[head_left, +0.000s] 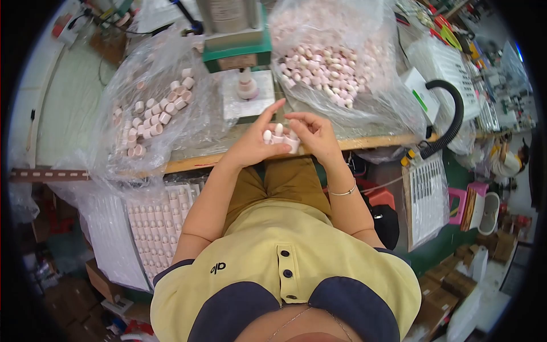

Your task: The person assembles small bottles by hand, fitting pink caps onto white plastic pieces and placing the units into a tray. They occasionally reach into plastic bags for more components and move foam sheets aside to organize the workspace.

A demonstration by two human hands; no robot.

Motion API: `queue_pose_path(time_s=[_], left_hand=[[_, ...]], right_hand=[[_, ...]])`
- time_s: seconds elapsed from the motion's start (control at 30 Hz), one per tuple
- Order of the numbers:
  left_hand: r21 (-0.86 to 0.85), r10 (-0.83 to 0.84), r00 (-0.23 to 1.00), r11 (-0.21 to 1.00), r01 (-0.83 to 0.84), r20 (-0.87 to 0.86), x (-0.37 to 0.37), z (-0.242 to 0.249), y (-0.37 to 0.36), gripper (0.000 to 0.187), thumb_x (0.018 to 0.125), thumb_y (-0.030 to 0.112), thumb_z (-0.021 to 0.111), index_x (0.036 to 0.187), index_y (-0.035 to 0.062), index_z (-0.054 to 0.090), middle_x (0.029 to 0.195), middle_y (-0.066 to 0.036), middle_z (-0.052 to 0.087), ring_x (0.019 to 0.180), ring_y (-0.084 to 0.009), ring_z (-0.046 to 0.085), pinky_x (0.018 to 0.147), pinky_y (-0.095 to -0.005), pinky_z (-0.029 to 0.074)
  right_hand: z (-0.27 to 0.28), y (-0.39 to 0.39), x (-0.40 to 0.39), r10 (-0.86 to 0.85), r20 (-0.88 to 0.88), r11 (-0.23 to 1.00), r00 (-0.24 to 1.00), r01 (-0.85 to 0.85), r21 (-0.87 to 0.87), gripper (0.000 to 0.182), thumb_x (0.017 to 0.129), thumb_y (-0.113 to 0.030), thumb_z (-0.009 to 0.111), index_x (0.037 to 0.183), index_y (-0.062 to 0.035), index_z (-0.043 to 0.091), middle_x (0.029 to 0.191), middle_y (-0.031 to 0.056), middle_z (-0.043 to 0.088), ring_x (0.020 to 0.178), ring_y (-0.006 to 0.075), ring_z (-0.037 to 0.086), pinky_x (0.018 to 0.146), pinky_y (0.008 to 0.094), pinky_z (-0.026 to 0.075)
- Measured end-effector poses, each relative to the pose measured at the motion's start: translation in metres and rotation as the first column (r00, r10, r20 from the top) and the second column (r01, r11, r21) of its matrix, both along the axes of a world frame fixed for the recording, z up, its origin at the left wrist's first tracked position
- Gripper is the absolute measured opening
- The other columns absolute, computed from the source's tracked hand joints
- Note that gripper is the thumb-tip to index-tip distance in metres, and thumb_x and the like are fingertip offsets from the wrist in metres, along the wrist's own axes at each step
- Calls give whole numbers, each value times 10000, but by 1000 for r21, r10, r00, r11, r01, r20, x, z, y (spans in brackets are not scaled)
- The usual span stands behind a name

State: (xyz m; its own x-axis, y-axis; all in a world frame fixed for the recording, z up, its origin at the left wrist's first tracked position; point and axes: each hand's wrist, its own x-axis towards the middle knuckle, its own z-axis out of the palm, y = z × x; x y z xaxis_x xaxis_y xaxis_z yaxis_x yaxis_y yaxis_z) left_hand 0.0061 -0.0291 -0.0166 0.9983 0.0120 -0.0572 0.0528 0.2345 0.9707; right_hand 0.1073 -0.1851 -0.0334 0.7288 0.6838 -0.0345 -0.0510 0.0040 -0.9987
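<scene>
Several small pink pieces with white rounded tops (278, 130) are held together between my two hands, over the table's front edge. My left hand (255, 139) is closed round them from the left, its thumb across their front and its index finger pointing up. From the right, my right hand (316, 135) pinches at the group, thumb and index finger close to the tops. Just beyond my hands stands a press with a green head (237, 56). A pale pink piece (247, 86) sits upright under it on a white plate (231, 105).
Pink cups (154, 117) lie on plastic at the left, and pink pieces with white tops (327, 71) fill a bag at the right. A tray (154, 225) of upright pieces is at lower left. A black hose (457, 108) curves at the right; another person (504, 159) is far right.
</scene>
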Motion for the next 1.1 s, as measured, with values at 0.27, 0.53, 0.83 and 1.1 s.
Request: queue_pose_path(time_s=[0.27, 0.53, 0.83, 1.1], left_hand=[[-157, -284, 936, 954, 254, -209, 51, -29, -114, 976, 664, -46, 752, 1459, 103, 204, 1018, -88, 611, 878, -142, 597, 728, -284, 529], [-71, -513, 818, 855, 514, -261, 107, -66, -237, 1033, 627, -57, 765, 1447, 83, 153, 1016, -164, 595, 844, -197, 625, 655, -304, 564], [206, -661, 706, 677, 707, -254, 160, -81, -297, 677, 581, 26, 774, 1166, -21, 436, 882, -116, 606, 728, -150, 612, 603, -276, 524], [145, -511, 849, 837, 527, -136, 149, -71, -279, 639, 582, 51, 788, 1140, 26, 478, 912, -63, 593, 832, -140, 579, 743, -277, 485]], right_hand=[[-16, -117, -7, -240, -17, 969, 971, 239, -55, 93, 801, -69, 683, 787, 20, 660, 707, 38, 644, 615, 49, 551, 539, 196, 429], [-57, -243, -5, -547, -141, 837, 825, 541, -81, 99, 822, -78, 672, 789, 6, 631, 651, 11, 587, 541, 46, 495, 484, 190, 384], [-68, -277, 14, -739, -53, 670, 671, 741, 34, 100, 763, -34, 716, 850, 12, 701, 754, 12, 541, 639, 73, 531, 547, 199, 430], [-76, -260, 27, -662, -351, 642, 662, 743, 189, 118, 857, -53, 620, 929, 38, 643, 844, 81, 632, 683, 105, 591, 595, 217, 480]])
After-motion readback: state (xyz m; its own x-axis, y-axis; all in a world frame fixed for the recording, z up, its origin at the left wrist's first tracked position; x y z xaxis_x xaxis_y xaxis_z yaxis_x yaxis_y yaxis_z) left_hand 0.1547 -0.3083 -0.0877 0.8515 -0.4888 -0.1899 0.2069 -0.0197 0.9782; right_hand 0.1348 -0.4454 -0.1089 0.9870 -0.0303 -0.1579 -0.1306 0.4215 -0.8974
